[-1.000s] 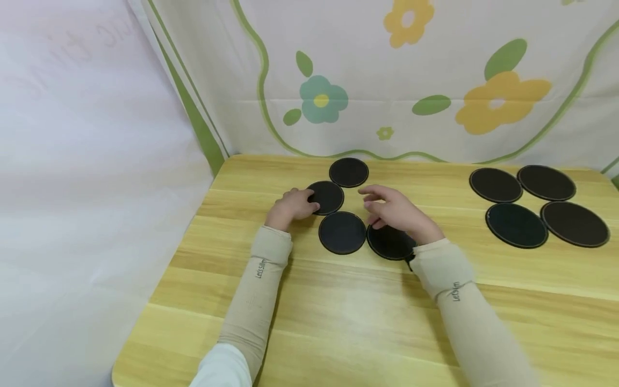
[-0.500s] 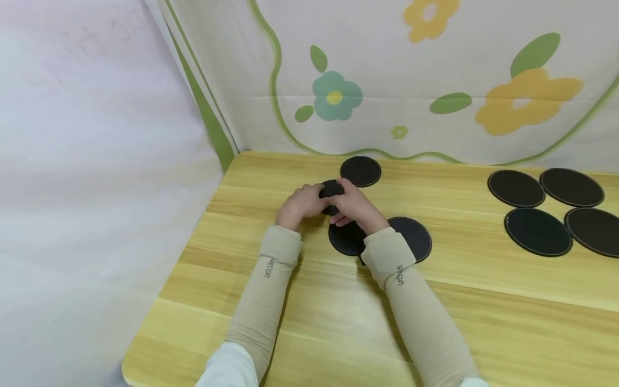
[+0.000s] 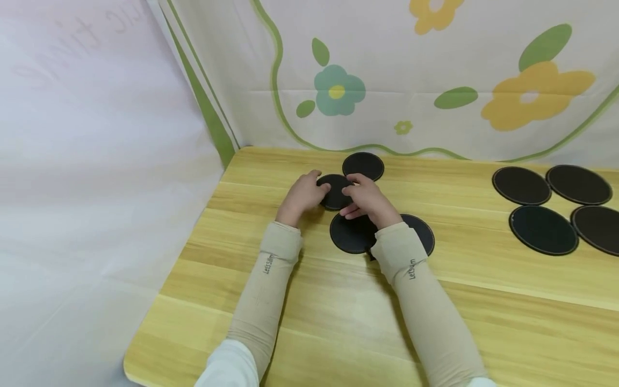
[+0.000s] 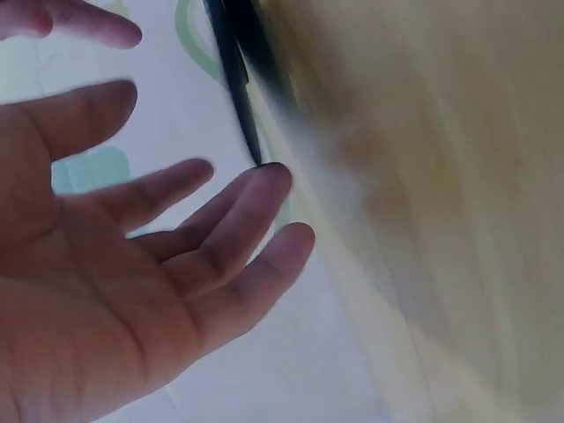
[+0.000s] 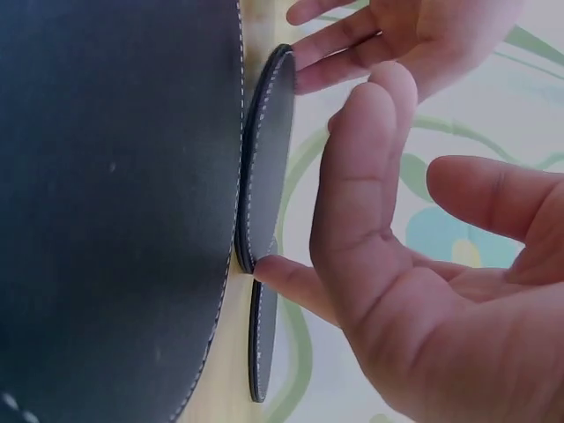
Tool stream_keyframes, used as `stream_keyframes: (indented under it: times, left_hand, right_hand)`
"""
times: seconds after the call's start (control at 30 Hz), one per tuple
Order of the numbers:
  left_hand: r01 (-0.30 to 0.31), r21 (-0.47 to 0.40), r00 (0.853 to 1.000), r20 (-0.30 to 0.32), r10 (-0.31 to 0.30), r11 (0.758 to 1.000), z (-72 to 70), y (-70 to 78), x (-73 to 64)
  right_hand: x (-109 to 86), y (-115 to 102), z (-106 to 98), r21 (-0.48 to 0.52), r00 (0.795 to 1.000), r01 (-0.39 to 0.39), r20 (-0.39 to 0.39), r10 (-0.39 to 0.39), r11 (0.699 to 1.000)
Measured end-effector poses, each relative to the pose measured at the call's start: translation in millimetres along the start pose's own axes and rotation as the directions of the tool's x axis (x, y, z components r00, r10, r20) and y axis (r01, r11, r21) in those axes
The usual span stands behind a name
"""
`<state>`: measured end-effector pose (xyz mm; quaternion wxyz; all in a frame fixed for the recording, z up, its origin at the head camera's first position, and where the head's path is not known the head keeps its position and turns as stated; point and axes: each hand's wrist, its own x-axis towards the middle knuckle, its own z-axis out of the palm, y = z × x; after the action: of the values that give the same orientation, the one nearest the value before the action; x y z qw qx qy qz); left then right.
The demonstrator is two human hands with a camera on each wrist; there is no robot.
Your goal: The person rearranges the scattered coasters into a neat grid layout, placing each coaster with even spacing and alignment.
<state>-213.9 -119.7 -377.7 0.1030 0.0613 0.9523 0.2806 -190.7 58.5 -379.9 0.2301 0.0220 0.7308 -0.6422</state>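
Between the two hands a round black coaster (image 3: pixel 333 192) lies on the wooden table. My left hand (image 3: pixel 302 196) touches its left side, fingers spread and slightly bent; the left wrist view has a fingertip against the coaster's thin dark edge (image 4: pixel 236 84). From the right, my right hand (image 3: pixel 371 200) reaches to its other side. In the right wrist view one fingertip meets the stitched rim of this coaster (image 5: pixel 271 167), while the other fingers bend loosely. Another coaster (image 3: pixel 348 235) lies under the right hand, and one more (image 3: pixel 420 234) is partly hidden by the right wrist.
A further coaster (image 3: pixel 364 166) lies behind, near the back edge. Several more, including a dark one (image 3: pixel 542 230), form a cluster at the right. A flowered cloth (image 3: pixel 377 64) hangs behind the table (image 3: pixel 338 322), and a white sheet (image 3: pixel 96 188) at the left.
My right hand has come left from above the front right coaster to the one by my left hand. Since half a second ago the hands have drawn slightly apart, showing more of that coaster.
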Motion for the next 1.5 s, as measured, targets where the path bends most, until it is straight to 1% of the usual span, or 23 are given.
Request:
stream_keyframes:
  times: [0.07,0.17,0.23,0.33,0.43,0.5,0.57,0.63,0.73,0.83,0.87,0.9,0.97,1.03,1.17,1.27,1.33,1.37,1.43,1.5]
  left_hand:
    - [-0.007,-0.062,0.999,-0.047,0.005,0.998,-1.0,0.0,0.2]
    - [-0.040,-0.152,0.994,-0.107,0.024,0.988,-1.8,0.6,1.4]
    - [-0.067,-0.215,0.991,-0.127,0.040,0.974,-1.4,1.3,2.3]
    - [-0.115,-0.284,0.988,-0.133,0.080,0.952,0.7,1.9,3.7]
    - [-0.164,-0.312,0.981,-0.148,0.122,0.936,1.8,2.2,4.1]
    - [-0.191,-0.321,0.974,-0.177,0.139,0.928,1.0,3.5,3.3]
    - [-0.215,-0.340,0.967,-0.206,0.150,0.915,-0.7,5.8,2.1]
    - [-0.237,-0.374,0.961,-0.224,0.161,0.897,-3.3,9.2,0.7]
    - [-0.259,-0.463,0.960,-0.220,0.174,0.848,-6.9,14.6,-1.7]
    - [-0.283,-0.538,0.957,-0.211,0.199,0.794,-9.4,19.3,-4.2]
    - [-0.290,-0.551,0.956,-0.208,0.208,0.783,-9.7,20.5,-5.0]
    - [-0.298,-0.553,0.954,-0.208,0.217,0.778,-9.9,21.6,-5.8]
    - [-0.308,-0.552,0.951,-0.205,0.232,0.775,-9.8,23.7,-7.4]
    - [-0.304,-0.548,0.952,-0.185,0.242,0.779,-8.9,25.9,-9.2]
    - [-0.287,-0.517,0.957,-0.121,0.263,0.806,-4.1,30.6,-11.1]
    - [-0.279,-0.492,0.958,-0.078,0.277,0.825,1.1,34.8,-12.0]
    - [-0.273,-0.484,0.957,-0.046,0.287,0.832,4.1,37.8,-13.6]
    - [-0.267,-0.473,0.956,-0.025,0.291,0.840,5.5,39.2,-14.7]
    - [-0.265,-0.446,0.951,0.023,0.307,0.855,8.3,41.6,-16.8]
    - [-0.267,-0.424,0.942,0.077,0.328,0.866,11.1,43.5,-19.6]
  right_hand:
    - [0.7,1,-2,0.024,1.000,-0.007,0.001,0.007,1.000]
    - [1.8,1,-4,0.052,1.000,-0.015,0.008,0.014,0.999]
    - [2.9,2,-5,0.072,1.000,-0.019,0.020,0.018,0.997]
    - [3.7,4,-9,0.095,0.999,-0.014,0.045,0.010,0.995]
    - [2.8,6,-15,0.121,0.997,0.001,0.075,-0.010,0.993]
    - [0.3,5,-19,0.130,0.997,0.023,0.073,-0.032,0.991]
    - [-2.9,3,-24,0.115,0.997,0.055,0.055,-0.062,0.992]
    - [-7.1,1,-28,0.076,0.995,0.093,0.018,-0.094,0.993]
    - [-12.9,-2,-35,0.022,0.993,0.115,-0.024,-0.115,0.993]
    - [-18.8,-5,-39,0.009,0.993,0.109,-0.042,-0.108,0.994]
    - [-20.4,-5,-41,0.009,0.993,0.106,-0.045,-0.106,0.994]
    - [-22.1,-6,-42,0.006,0.993,0.105,-0.047,-0.104,0.994]
    - [-24.9,-5,-45,-0.006,0.993,0.110,-0.053,-0.110,0.994]
    - [-27.4,-3,-49,-0.029,0.991,0.121,-0.055,-0.122,0.992]
    - [-34.6,1,-57,-0.075,0.986,0.152,-0.059,-0.157,0.985]
    - [-43.0,2,-65,-0.102,0.982,0.174,-0.057,-0.180,0.979]
    - [-49.4,2,-70,-0.126,0.982,0.178,-0.042,-0.184,0.976]
    - [-52.6,1,-73,-0.146,0.983,0.177,-0.029,-0.183,0.973]
    - [-59.1,1,-79,-0.198,0.985,0.170,-0.001,-0.174,0.965]
    - [-65.4,1,-85,-0.246,0.986,0.165,0.030,-0.163,0.955]
